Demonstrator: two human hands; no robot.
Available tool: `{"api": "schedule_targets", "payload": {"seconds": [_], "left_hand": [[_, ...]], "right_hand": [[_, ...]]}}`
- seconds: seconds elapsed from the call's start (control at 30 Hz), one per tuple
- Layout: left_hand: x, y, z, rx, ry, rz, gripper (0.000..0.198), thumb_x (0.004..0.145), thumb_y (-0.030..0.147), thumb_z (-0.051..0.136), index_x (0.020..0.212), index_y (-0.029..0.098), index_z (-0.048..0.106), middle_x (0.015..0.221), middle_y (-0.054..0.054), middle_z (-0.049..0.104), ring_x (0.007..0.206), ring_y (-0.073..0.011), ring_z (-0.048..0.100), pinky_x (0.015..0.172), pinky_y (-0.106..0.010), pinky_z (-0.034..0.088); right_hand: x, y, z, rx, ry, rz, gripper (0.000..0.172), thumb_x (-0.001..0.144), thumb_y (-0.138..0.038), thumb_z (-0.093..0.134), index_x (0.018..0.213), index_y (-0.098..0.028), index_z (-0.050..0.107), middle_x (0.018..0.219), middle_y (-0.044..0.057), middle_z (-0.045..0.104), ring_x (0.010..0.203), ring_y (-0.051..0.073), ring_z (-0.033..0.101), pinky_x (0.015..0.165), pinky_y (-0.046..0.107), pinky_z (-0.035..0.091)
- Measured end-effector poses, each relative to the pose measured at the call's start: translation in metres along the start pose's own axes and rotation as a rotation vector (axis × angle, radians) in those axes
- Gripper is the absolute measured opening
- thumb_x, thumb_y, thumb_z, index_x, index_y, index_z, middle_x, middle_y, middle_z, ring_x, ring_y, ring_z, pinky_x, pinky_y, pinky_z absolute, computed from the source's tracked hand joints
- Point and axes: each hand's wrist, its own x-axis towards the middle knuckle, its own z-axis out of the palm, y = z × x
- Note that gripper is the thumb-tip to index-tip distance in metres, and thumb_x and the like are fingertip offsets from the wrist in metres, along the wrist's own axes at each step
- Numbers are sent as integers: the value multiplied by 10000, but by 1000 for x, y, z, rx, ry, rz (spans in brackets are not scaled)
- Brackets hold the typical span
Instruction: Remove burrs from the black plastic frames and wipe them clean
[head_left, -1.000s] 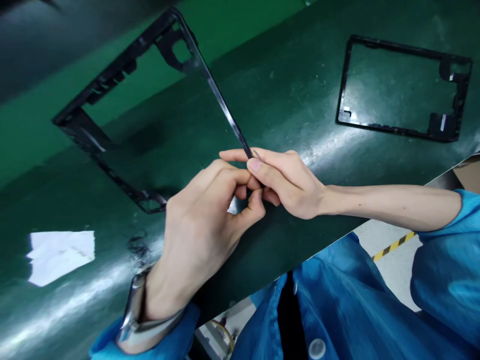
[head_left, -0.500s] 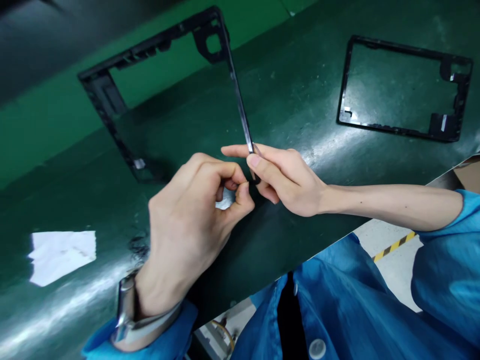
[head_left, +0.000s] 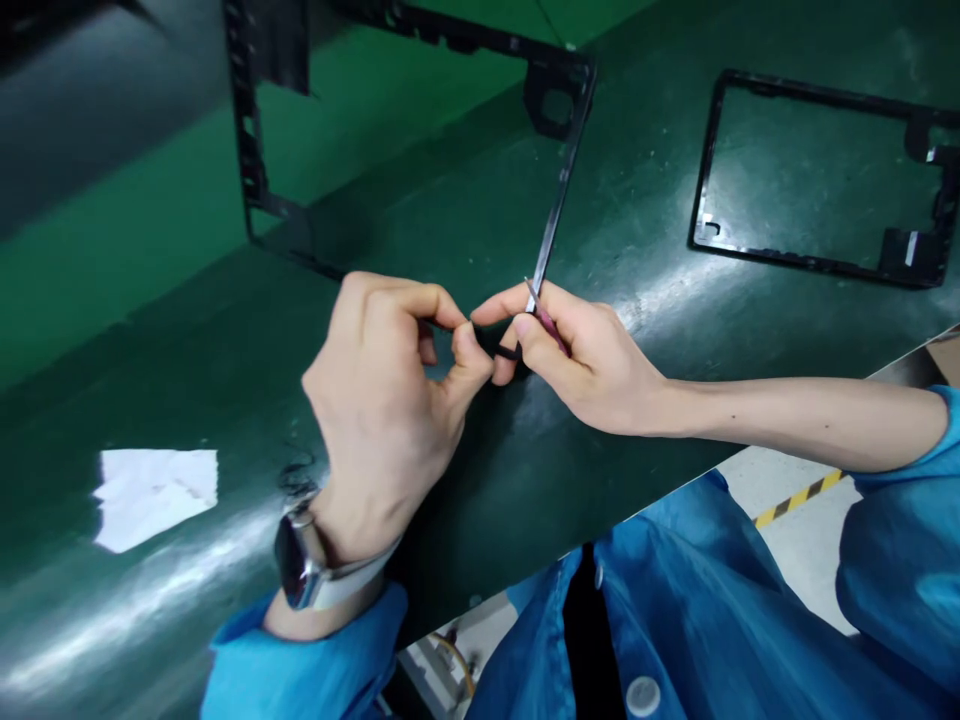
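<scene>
A thin black rectangular plastic frame is held up over the green table, tilted, its far side raised. My right hand grips its near right corner between thumb and fingers. Tucked in that same hand is a slim pointed tool with a reddish body; its exact kind is unclear. My left hand, wearing a watch, is closed in a pinch at the frame's near edge, thumb against forefinger. The fingers and the back of the hand hide part of this edge.
A second black frame lies flat on the green table at right. A torn white paper piece lies at left, with a small dark tangle beside my left wrist. The table's front edge runs close to my body.
The frame has turned clockwise and its far side has swung up and right. My hands are still close together at the near corner, and the reddish tool shows more clearly.
</scene>
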Motion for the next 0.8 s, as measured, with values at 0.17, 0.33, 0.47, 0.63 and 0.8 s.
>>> {"api": "schedule_targets", "payload": {"seconds": [0.17,0.33,0.47,0.63,0.8], "left_hand": [[2,2,1,-240,44,-94,103,1071,185,673,1008,250,624,1012,5,765,795,-95,684,667,-255,549],[2,10,5,-612,-76,-163,132,1138,307,630,1049,283,535,911,53,783,683,-81,744,580,-215,585],[0,10,-1,-485,-197,-195,71,1105,293,648,1084,305,581,828,81,758,672,-98,761,569,-209,577],[1,8,-12,-343,-283,-151,98,1114,291,581,1151,359,640,855,82,788,671,-117,746,597,-245,590],[7,4,-23,-321,-293,66,166,1135,256,617,1058,316,751,969,64,850,841,-126,808,778,-215,616]], "right_hand": [[0,6,3,113,8,5,338,1224,-381,525,1367,-105,655,919,-26,788,737,53,613,745,217,490],[0,5,3,157,17,2,347,1227,-420,530,1302,-119,685,878,-31,750,804,61,647,768,209,492],[-2,7,2,84,-20,-9,345,1222,-348,518,1388,-92,679,891,-29,777,748,54,622,741,218,482],[-2,8,3,96,-27,-27,393,1215,-368,508,1404,-69,679,874,-28,768,722,48,606,709,210,471],[-2,9,4,131,-50,3,398,1225,-402,496,1402,-92,670,875,-33,760,692,50,563,682,212,454]]}}
